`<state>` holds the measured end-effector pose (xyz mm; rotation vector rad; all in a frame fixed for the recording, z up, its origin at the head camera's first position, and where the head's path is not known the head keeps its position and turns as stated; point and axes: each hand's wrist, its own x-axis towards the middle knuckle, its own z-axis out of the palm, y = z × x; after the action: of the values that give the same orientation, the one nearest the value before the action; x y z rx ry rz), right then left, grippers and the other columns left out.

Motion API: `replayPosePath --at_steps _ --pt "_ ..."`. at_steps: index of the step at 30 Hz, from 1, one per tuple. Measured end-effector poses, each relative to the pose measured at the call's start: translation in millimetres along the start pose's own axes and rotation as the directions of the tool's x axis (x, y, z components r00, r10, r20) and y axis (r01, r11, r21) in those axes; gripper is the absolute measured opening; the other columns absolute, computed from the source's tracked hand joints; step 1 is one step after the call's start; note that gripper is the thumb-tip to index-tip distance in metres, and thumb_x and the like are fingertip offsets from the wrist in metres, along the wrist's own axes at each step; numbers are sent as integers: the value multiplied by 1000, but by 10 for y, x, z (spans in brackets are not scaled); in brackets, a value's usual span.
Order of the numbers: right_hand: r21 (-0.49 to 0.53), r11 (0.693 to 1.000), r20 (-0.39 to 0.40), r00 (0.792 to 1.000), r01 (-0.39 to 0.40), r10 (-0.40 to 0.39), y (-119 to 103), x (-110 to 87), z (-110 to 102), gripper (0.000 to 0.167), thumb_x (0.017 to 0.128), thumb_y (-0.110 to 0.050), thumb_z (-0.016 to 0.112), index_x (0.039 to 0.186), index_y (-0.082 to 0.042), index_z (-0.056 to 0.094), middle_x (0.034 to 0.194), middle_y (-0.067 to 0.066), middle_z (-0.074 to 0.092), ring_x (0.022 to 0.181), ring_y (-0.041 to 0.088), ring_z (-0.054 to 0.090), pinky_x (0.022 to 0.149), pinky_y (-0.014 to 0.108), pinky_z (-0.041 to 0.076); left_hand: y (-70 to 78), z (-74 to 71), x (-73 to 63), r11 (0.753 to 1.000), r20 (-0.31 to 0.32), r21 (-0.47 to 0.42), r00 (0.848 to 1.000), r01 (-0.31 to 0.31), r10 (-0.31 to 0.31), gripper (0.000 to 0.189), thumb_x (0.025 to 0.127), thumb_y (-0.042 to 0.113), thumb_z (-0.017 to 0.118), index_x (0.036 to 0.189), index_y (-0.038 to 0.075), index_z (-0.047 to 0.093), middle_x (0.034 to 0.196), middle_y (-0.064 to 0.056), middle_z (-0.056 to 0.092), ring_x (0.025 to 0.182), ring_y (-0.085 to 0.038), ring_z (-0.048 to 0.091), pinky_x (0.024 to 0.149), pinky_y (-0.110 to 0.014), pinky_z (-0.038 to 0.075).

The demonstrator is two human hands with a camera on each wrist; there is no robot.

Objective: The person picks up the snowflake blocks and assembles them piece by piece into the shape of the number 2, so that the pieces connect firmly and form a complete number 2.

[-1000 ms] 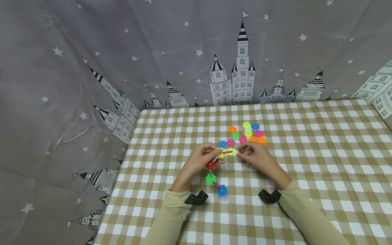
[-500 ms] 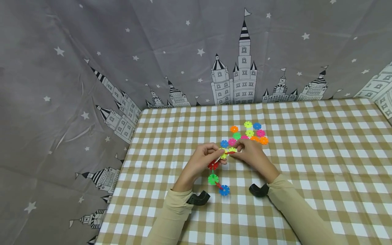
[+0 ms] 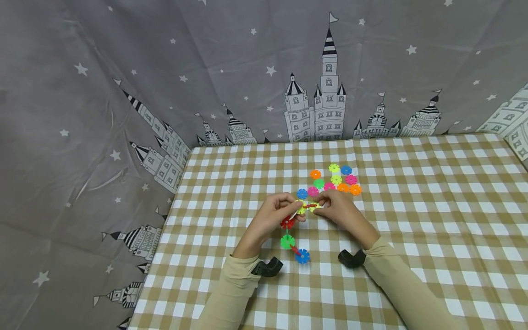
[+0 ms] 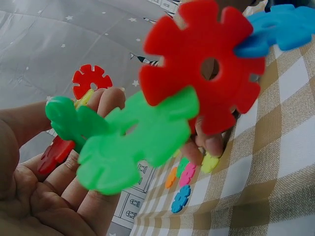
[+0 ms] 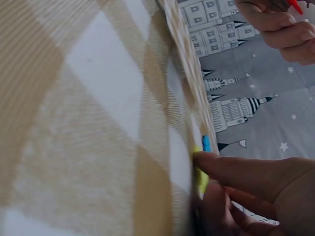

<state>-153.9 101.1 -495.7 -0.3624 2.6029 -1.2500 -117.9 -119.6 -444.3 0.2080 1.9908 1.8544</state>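
My left hand pinches a yellow snowflake disc between thumb and fingers. Joined to it is a chain of slotted plastic discs, hanging toward me: a red disc, a green disc and, lowest, a blue disc. On its other side, a red disc sticks out toward my right hand. My right hand pinches another yellow disc low over the cloth, its fingertips covering part of it. Close up in the left wrist view, the light green disc slots into the large red one.
Beyond my hands lie several loose discs, among them a blue disc, a pink disc, an orange disc and a green disc. A checked cloth covers the table; a grey castle-print curtain hangs behind.
My right hand has come left from beside the loose yellow disc and now has its fingertips on it. The left hand keeps its hold on the chain, almost still.
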Motion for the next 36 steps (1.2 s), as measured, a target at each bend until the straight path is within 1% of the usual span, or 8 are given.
replayPosePath --at_steps 5,11,15,19,23,26,31,36 --pt "8 1000 55 998 14 -14 -25 -39 -36 22 82 -10 86 97 -2 72 79 6 65 70 15 56 65 24 45 14 -10 -6 1000 -5 -1 1000 8 -8 22 103 22 65 95 2 67 78 -1 76 84 -36 76 66 -24 57" --pt "24 996 52 994 91 -92 36 -134 -71 19 86 -8 83 95 -5 66 81 4 66 73 13 57 67 22 48 20 -9 -2 1000 -14 -4 1000 15 -15 21 103 22 66 95 2 67 78 -1 77 81 -31 76 66 -24 56" --pt "175 982 88 992 73 -89 79 -197 -175 15 92 -14 78 102 -4 73 87 9 73 73 16 65 66 25 56 20 -5 -4 1000 -17 1 1000 21 -21 23 103 24 66 94 2 67 80 -1 77 83 -31 77 68 -24 57" --pt "407 913 119 992 -6 -47 35 -285 -366 30 95 -18 76 117 2 73 96 13 78 78 27 75 71 36 64 27 -3 -16 1000 -25 3 999 26 -26 24 102 26 68 96 3 68 84 -3 77 88 -36 78 72 -25 58" --pt "527 850 112 992 -17 -50 -39 -357 -499 38 97 -15 74 126 8 67 99 4 80 85 26 79 74 39 65 35 4 -25 1000 -31 1 999 24 -24 25 101 27 69 98 2 68 85 -4 78 86 -35 77 71 -25 57" --pt "558 830 111 992 -18 -53 -87 -388 -529 40 97 -13 72 129 9 64 97 -3 80 84 22 79 72 36 65 41 15 -25 1000 -30 -10 999 18 -18 25 101 26 69 99 1 68 84 -5 78 83 -32 77 69 -25 57" --pt "561 827 65 994 38 -90 -143 -407 -512 37 96 -10 74 127 9 66 93 -3 78 79 24 78 70 38 64 53 28 -23 999 -24 -24 999 22 -22 24 101 23 69 99 -1 67 84 -3 78 80 -27 77 69 -24 58" --pt "535 839 28 991 97 -132 -162 -420 -498 31 94 -8 75 121 6 71 97 2 80 76 28 76 68 36 64 61 26 -28 1000 -23 -14 1000 20 -20 24 102 23 68 99 0 67 85 -2 77 86 -36 77 77 -34 62"
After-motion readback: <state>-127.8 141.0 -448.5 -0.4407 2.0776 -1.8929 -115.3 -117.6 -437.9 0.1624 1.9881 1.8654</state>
